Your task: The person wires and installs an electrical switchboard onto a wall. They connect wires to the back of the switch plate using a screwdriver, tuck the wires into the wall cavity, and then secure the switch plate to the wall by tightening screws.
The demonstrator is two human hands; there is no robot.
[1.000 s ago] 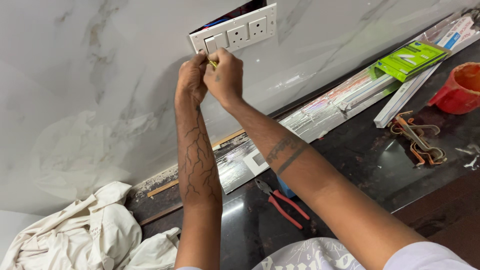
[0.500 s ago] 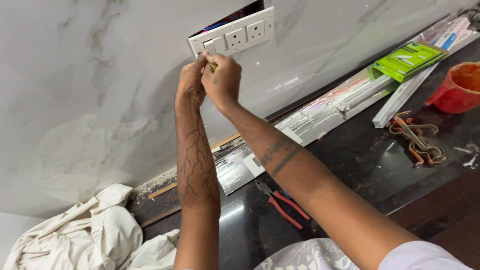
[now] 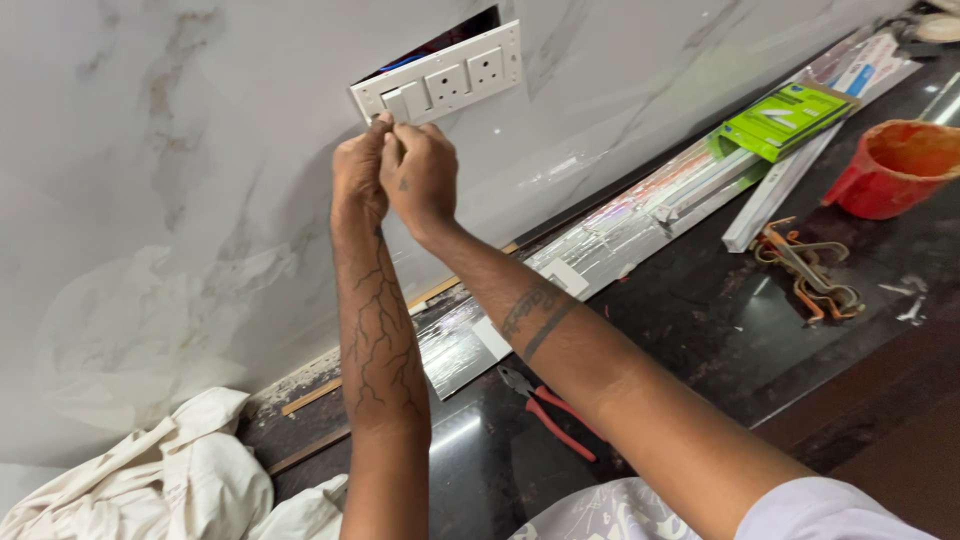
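Up on the white wall, the left hand (image 3: 358, 178) and right hand (image 3: 420, 175) pinch together, touching the bottom left edge of the switch plate (image 3: 440, 75). What they pinch is hidden. Red pliers (image 3: 548, 412) lie on the dark counter (image 3: 700, 330) near the arms.

Both hands are pinching together just below the white rectangular plastic switch plate (image 3: 438, 74), which is hanging tilted off the grey-veined marble wall (image 3: 160, 200): left hand (image 3: 360, 175) touching right hand (image 3: 420, 175). Red-handled pliers (image 3: 548, 415) are lying on the dark polished stone counter (image 3: 700, 320), beside an orange plastic bowl (image 3: 900, 165).
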